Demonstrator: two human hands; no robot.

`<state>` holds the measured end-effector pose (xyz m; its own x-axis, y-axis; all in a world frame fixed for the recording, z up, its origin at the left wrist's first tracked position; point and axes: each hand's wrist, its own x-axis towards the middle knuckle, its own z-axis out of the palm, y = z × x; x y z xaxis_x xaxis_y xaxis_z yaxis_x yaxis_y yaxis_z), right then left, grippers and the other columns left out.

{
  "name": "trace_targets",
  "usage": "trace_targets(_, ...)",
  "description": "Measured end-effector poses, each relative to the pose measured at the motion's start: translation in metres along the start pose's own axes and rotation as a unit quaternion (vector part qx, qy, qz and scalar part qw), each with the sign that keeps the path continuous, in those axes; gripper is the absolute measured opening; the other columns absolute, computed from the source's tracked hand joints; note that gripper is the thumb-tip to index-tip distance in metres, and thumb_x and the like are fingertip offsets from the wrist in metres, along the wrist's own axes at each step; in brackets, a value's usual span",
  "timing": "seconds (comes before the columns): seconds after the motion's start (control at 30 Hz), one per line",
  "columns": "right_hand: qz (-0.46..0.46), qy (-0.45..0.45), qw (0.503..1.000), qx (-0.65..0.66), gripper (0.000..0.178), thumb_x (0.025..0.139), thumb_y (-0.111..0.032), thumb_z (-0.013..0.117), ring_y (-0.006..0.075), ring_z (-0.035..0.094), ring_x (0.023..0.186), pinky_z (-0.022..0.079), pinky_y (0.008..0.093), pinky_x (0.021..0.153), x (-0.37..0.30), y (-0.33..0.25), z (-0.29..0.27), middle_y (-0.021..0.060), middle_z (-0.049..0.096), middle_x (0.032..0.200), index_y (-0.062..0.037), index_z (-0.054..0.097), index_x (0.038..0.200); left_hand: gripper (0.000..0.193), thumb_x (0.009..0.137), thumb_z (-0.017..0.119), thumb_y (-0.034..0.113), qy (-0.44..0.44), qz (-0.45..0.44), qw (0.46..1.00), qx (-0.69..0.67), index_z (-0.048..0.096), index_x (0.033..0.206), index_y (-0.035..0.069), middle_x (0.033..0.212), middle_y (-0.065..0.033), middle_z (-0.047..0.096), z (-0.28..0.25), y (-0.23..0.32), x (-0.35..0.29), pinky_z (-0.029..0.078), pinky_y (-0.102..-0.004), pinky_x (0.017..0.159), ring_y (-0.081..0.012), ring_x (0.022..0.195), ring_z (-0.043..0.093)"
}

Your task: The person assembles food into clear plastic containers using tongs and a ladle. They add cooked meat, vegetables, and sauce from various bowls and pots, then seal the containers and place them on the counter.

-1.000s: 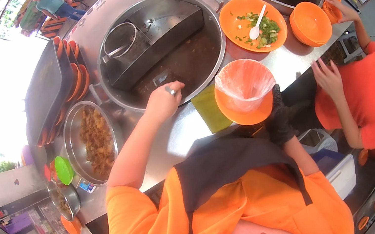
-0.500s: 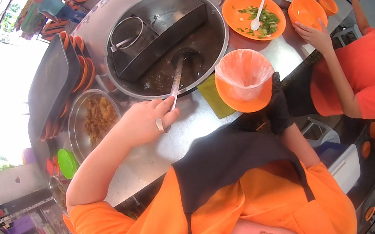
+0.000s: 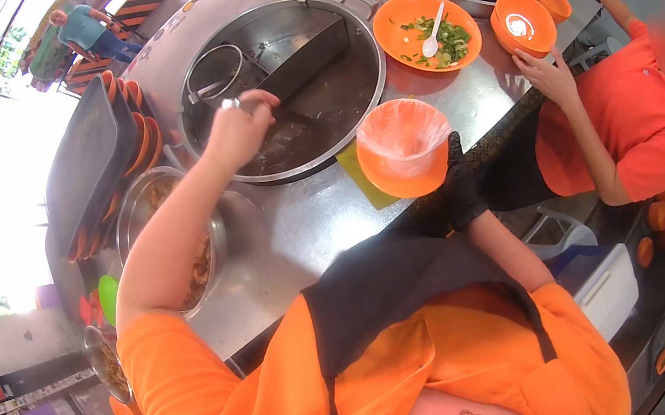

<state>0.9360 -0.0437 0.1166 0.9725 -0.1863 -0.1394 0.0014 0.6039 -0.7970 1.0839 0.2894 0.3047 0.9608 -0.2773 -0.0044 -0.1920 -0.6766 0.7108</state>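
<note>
My left hand (image 3: 241, 130), bare and with a ring, is closed on a ladle over the large round pot (image 3: 371, 81) of dark broth. The ladle itself is mostly hidden by the hand and blurred. In my right hand (image 3: 463, 189), in a black glove, is an orange plate (image 3: 400, 185), gripped at its right edge. On that plate stands a bowl lined with a clear plastic bag (image 3: 405, 137). Just beyond it, an orange plate of chopped green onions (image 3: 445, 41) holds a white spoon (image 3: 434, 31).
A metal divider (image 3: 311, 60) and a strainer (image 3: 217, 75) sit inside the pot. Left of it are dark trays (image 3: 87, 153) and a metal basin of food (image 3: 215, 246). A green cloth (image 3: 363, 180) lies under the plate. At right, a co-worker's hands hold orange bowls (image 3: 522, 23).
My left hand has risen and moved away over the pot, from the ladle's near end toward its middle. The right hand and its plate have shifted slightly left. The co-worker's bowls have tilted.
</note>
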Motion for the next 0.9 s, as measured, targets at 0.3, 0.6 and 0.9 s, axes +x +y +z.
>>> trace_targets(0.3,0.018,-0.028,0.999,-0.002,0.057,0.108,-0.047,0.036,0.0205,0.054,0.126,0.043,0.0360,0.109,-0.003,-0.010,0.014,0.0100,0.056,0.139,-0.0039,0.045,0.144,0.027,0.092,0.049,0.012,0.140,-0.148,0.946,-0.252,0.067,0.102,-0.004,0.088,-0.0165,0.067,-0.064,-0.006,0.026,0.060,-0.0294,0.064,-0.0244,0.071,0.071)
trace_targets(0.6,0.053,-0.046,0.997,-0.022,0.056,0.108,-0.045,0.039,0.0166,0.053,0.124,0.043,0.0327,0.107,0.013,-0.021,0.051,0.0085,0.055,0.137,-0.0021,0.046,0.143,0.028,0.094,0.051,0.014,0.148,-0.095,0.963,-0.206,0.065,0.109,-0.005,0.094,-0.0174,0.069,-0.152,0.063,0.024,0.062,-0.0302,0.074,-0.0265,0.081,0.073)
trace_targets(0.9,0.069,-0.072,0.995,0.003,0.054,0.108,-0.045,0.038,0.0191,0.052,0.128,0.042,0.0348,0.110,0.043,-0.008,0.068,0.0081,0.054,0.142,-0.0048,0.045,0.143,0.034,0.097,0.052,0.021,0.144,-0.022,0.975,-0.169,0.065,0.120,-0.001,0.107,-0.0148,0.070,-0.256,0.084,0.033,0.059,-0.0301,0.085,-0.0236,0.093,0.073)
